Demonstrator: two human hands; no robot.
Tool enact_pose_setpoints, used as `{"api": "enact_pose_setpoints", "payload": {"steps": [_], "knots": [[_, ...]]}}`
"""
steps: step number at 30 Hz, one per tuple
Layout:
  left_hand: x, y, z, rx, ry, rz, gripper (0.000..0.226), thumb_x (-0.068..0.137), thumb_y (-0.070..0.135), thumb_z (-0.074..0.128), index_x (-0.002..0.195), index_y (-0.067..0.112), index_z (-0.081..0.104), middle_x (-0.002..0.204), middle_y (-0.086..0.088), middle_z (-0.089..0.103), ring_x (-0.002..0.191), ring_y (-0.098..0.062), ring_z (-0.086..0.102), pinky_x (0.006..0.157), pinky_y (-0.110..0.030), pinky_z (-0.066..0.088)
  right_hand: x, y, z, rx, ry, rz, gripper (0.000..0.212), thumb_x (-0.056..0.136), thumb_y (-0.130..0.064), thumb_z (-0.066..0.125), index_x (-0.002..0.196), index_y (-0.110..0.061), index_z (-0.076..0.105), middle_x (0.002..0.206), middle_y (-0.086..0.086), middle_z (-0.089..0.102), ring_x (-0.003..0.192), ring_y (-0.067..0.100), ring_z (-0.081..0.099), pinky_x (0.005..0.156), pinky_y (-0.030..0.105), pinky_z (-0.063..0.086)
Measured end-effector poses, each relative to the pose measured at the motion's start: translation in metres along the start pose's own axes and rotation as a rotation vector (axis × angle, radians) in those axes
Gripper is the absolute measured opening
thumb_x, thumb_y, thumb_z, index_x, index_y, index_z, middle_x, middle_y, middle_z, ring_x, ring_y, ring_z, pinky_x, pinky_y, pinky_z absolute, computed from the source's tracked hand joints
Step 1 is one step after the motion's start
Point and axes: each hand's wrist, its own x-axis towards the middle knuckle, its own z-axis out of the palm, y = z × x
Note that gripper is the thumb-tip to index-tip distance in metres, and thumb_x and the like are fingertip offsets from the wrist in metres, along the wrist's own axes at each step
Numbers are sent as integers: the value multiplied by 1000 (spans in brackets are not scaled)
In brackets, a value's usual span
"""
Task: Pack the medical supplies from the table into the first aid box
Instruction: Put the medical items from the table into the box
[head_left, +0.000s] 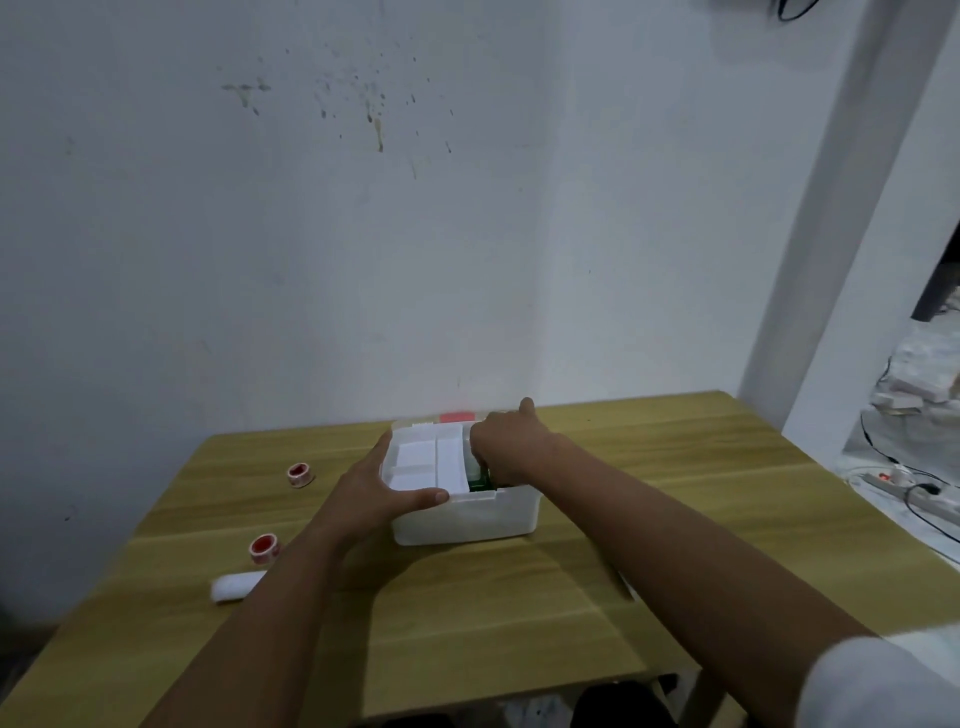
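The pale wooden bench (649, 467) spreads out in front of me, pushed up against a white, speckled wall (363, 234). Near its far middle sits the white translucent plastic first aid box (483, 517), open at the top, with flat white packets (431, 460) stacked in its left part and something green (479, 480) showing in the right part.

Both my bare forearms reach forward from the bottom of the view toward the box. My left hand (374, 491) lies flat against the box's left side, palm to the wall, the fingers (387, 447) stretched along the rim toward the far corner and the thumb (428, 498) laid across the near rim. It steadies the box and grips nothing else.

My right hand (506, 449) is turned knuckles up over the box's right part, wrist bent down, thumb (527, 408) sticking out toward the far edge. Its fingers curl down into the box by the green thing and are hidden there, so I cannot tell whether they are closed on anything.

On the bench to my left, well apart from the box, lie a white rolled gauze bandage (236, 586) nearest me, a small tape roll with a red core (265, 548) just beyond it, and a second red-cored tape roll (298, 474) farther back.
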Motion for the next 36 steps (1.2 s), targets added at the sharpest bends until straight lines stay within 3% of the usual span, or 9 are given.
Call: {"api": "enact_pose_setpoints", "payload": {"steps": [3, 9, 14, 17, 20, 24, 30, 33, 36], "knots": [[4, 1, -5, 14, -39, -9, 79, 63, 54, 90, 123, 59, 38, 116, 34, 50, 113, -10, 52, 73, -18, 46, -7, 12, -12, 185, 59, 12, 21, 85, -27, 78, 105, -21, 73, 102, -1, 72, 99, 22, 64, 102, 51, 37], [16, -1, -13, 54, -132, -20, 120, 44, 74, 87, 146, 39, 36, 133, 14, 56, 121, -16, 55, 83, -28, 52, -45, 77, -36, 589, 263, 172, 22, 90, -24, 71, 108, -13, 80, 109, 3, 78, 100, 19, 72, 92, 35, 57], [15, 2, -10, 64, -142, -49, 123, 45, 73, 87, 150, 39, 33, 137, 9, 52, 122, -21, 51, 91, -44, 56, -77, 114, 4, 446, -171, 486, 66, 73, -67, 78, 102, -9, 66, 104, 6, 69, 102, 28, 65, 86, 38, 54], [15, 1, -10, 79, -155, -67, 125, 46, 74, 88, 151, 41, 30, 143, 7, 51, 124, -23, 51, 93, -46, 56, -100, 107, 25, 294, -494, 590, 104, 63, -87, 68, 133, -10, 60, 134, 8, 64, 122, 32, 61, 98, 41, 49], [15, 3, -11, 86, -163, -88, 127, 43, 75, 87, 151, 41, 31, 141, 7, 51, 124, -24, 51, 93, -47, 56, -108, 93, 41, 260, -615, 613, 106, 68, -84, 67, 143, -10, 54, 142, 8, 60, 127, 32, 59, 95, 41, 46], [14, 6, -11, 84, -166, -93, 126, 40, 77, 87, 148, 43, 32, 135, 9, 52, 120, -22, 51, 92, -45, 56, -96, 77, 46, 311, -511, 556, 65, 82, -52, 79, 129, -11, 62, 130, 8, 66, 117, 30, 65, 94, 41, 55], [13, 7, -11, 77, -178, -95, 128, 40, 76, 87, 150, 41, 31, 137, 8, 51, 123, -23, 51, 93, -46, 56, -87, 59, 31, 442, -244, 479, 37, 84, -26, 78, 113, -7, 64, 114, 12, 70, 100, 30, 71, 78, 40, 62], [14, 6, -11, 68, -178, -100, 130, 38, 77, 87, 150, 40, 32, 136, 8, 52, 122, -23, 52, 93, -47, 56, -78, 71, 1, 704, 29, 456, 45, 82, -22, 78, 124, -8, 67, 120, 14, 71, 95, 31, 73, 69, 43, 66], [14, 5, -12, 67, -180, -94, 129, 39, 76, 88, 150, 40, 32, 137, 8, 53, 122, -23, 52, 93, -47, 56, -72, 73, -29, 910, 302, 409, 60, 83, -28, 82, 138, -15, 63, 135, 9, 65, 110, 29, 69, 84, 47, 63]]}}
